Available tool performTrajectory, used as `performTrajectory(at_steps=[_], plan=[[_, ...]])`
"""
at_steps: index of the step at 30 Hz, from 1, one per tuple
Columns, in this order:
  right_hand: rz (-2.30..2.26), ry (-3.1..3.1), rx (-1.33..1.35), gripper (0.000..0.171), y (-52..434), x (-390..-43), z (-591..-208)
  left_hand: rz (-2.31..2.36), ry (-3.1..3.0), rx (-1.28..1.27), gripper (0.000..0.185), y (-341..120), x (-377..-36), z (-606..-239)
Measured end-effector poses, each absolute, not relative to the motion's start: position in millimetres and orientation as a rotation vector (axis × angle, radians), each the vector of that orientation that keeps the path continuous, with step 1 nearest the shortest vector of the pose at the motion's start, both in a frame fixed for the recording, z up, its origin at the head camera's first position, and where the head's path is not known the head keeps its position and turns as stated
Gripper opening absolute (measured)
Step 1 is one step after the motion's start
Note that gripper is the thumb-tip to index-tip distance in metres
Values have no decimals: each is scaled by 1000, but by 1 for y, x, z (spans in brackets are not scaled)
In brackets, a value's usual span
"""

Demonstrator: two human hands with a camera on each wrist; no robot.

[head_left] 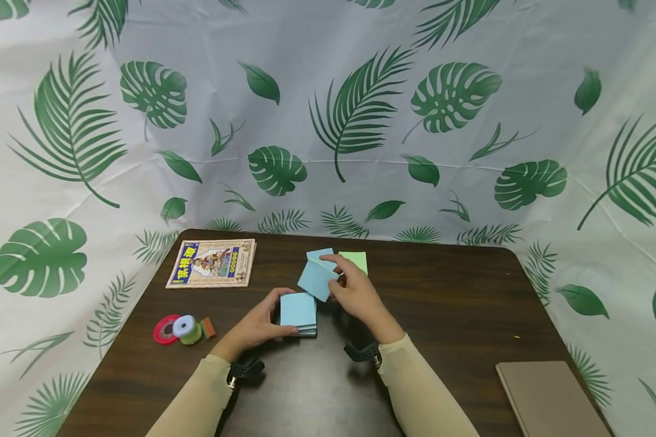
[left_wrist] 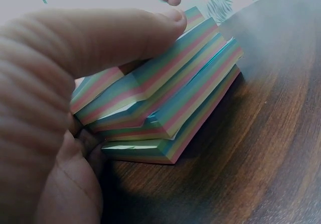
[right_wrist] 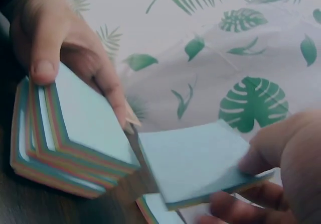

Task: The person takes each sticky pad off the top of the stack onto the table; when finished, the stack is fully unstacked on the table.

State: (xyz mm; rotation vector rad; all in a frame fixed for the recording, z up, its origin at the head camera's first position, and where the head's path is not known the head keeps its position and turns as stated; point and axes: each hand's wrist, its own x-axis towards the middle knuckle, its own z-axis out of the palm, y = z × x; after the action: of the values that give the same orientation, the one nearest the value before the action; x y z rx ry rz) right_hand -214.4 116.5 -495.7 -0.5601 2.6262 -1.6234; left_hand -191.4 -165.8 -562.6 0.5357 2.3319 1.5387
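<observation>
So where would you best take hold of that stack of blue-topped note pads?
Probably by the near and far sides of the stack, coming from the left, where the left grip is. The pads are flat-sided but out of line, so a hold spanning several should keep them together better than pinching the top one.

That's a plain, pale beige left sleeve (head_left: 194,397) down at seven o'clock and a matching right sleeve (head_left: 423,388) at five, both long and fairly snug. By the cuffs I see a black left strap (head_left: 248,369) and a black right strap (head_left: 361,352), chunky-looking, with silvery metal glinting at their eight and four o'clock edges respectively. The left hand (head_left: 259,325) and right hand (head_left: 358,295) are bare.
</observation>
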Motion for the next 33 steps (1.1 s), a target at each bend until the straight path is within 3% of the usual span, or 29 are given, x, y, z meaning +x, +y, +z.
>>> performTrajectory(at_steps=[6, 10, 18, 33], plan=[[-1594, 2886, -399, 26, 130, -219, -493, 1522, 2339, 558, 90, -167, -190, -563], [-1610, 2968, -322, 16, 147, -227, -496, 1521, 2344, 577, 90, -167, -190, -564], [-1545, 3140, -121, 15, 187, -240, -497, 1529, 2342, 578, 89, -168, -192, -564], [-1483, 3164, 248, 32, 222, -246, -506, 1526, 2341, 572, 90, -168, -193, -564]])
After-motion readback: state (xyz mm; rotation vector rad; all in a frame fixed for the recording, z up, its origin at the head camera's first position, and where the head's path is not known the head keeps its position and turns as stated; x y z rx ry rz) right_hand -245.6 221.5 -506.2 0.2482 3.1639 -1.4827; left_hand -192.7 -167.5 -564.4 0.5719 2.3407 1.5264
